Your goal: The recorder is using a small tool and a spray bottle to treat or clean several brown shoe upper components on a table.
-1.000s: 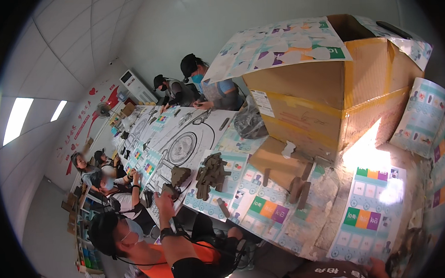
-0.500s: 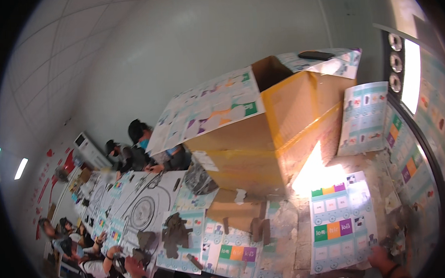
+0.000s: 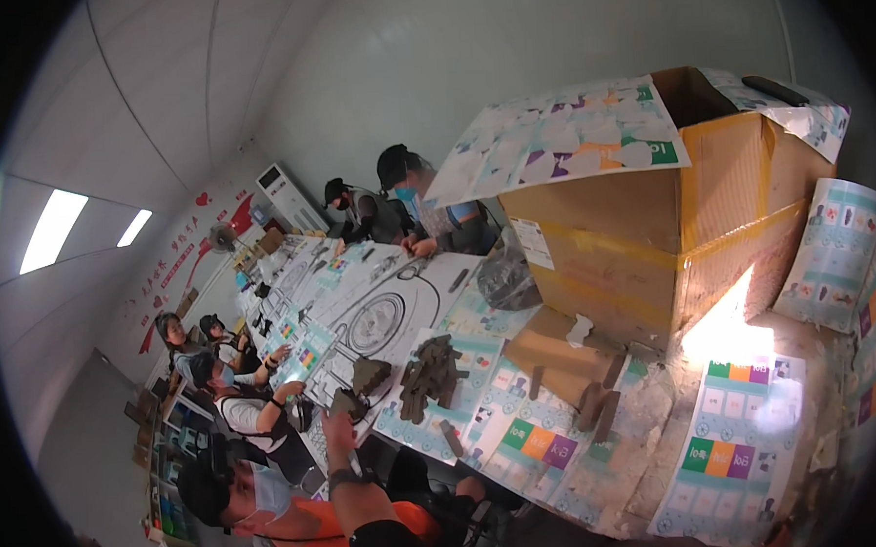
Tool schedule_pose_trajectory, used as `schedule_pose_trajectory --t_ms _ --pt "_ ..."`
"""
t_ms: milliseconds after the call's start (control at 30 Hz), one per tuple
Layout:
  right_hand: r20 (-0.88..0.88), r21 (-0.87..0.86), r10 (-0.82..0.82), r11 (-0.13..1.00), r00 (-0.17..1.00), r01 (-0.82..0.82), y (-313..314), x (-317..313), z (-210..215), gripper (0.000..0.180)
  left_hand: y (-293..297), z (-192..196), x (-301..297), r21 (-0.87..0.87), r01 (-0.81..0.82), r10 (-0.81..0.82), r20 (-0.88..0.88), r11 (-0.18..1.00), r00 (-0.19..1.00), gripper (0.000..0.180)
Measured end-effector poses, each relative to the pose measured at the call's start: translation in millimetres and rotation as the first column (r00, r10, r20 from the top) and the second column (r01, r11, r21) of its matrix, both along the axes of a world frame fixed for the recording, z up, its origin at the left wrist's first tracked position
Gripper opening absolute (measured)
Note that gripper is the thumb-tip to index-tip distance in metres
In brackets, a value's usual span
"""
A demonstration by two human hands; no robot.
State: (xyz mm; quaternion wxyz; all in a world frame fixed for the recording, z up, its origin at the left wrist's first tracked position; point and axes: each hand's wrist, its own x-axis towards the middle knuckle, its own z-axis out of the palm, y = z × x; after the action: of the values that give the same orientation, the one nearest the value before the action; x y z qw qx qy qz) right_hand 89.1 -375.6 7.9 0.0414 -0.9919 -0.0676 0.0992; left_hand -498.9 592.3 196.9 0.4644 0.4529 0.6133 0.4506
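Note:
Neither my left hand nor my right hand shows in the head view. A long table [image 3: 603, 481] covered with printed colour-block sheets [image 3: 724, 452] runs away to the left. A pile of dark brown pieces [image 3: 428, 372] lies on it, with a few brown sticks [image 3: 600, 403] closer to me. A co-worker in an orange top [image 3: 302, 524] at the lower edge reaches a hand [image 3: 339, 429] up to a dark lump [image 3: 349, 403] on the table edge.
A big open cardboard box [image 3: 651, 235] with printed sheets over its flaps stands at the right. A grey plastic bag [image 3: 507, 280] lies beside it. Several seated people [image 3: 410, 196] work along both sides of the table. A white standing air conditioner [image 3: 286, 197] is at the far wall.
The view has swung left and down since half a second ago. The co-worker in orange is back in sight at the lower edge, hand still raised at the table.

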Motion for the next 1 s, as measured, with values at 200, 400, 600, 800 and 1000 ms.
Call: schedule_pose_trajectory --t_ms 200,400,600,800,1000 --pt "-0.005 0.024 -0.034 0.999 0.999 0.034 16.1 -5.8 16.6 0.056 15.4 30.4 -14.1 0.169 -0.132 0.199 -0.48 0.977 0.854 0.056" --pt "-0.051 0.082 -0.003 0.997 0.999 0.008 14.6 8.1 9.6 0.06 -13.9 65.8 -28.4 0.21 -0.297 0.214 0.344 0.932 0.914 0.066" --pt "-0.036 0.368 -0.043 0.928 0.998 0.054 -9.2 1.4 -3.0 0.066 -60.1 114.7 36.7 0.164 -0.184 0.058 0.574 0.969 0.817 0.098" --pt "-0.308 -0.033 -0.181 0.983 0.934 0.18 19.2 7.8 60.9 0.076 -72.3 97.7 2.9 0.037 -0.266 0.198 0.57 0.963 0.797 0.101" --pt "-0.46 -0.387 -0.297 0.915 0.837 0.112 51.3 2.3 94.6 0.088 -72.8 54.0 -44.1 -0.076 -0.366 0.336 0.602 0.927 0.725 0.102"
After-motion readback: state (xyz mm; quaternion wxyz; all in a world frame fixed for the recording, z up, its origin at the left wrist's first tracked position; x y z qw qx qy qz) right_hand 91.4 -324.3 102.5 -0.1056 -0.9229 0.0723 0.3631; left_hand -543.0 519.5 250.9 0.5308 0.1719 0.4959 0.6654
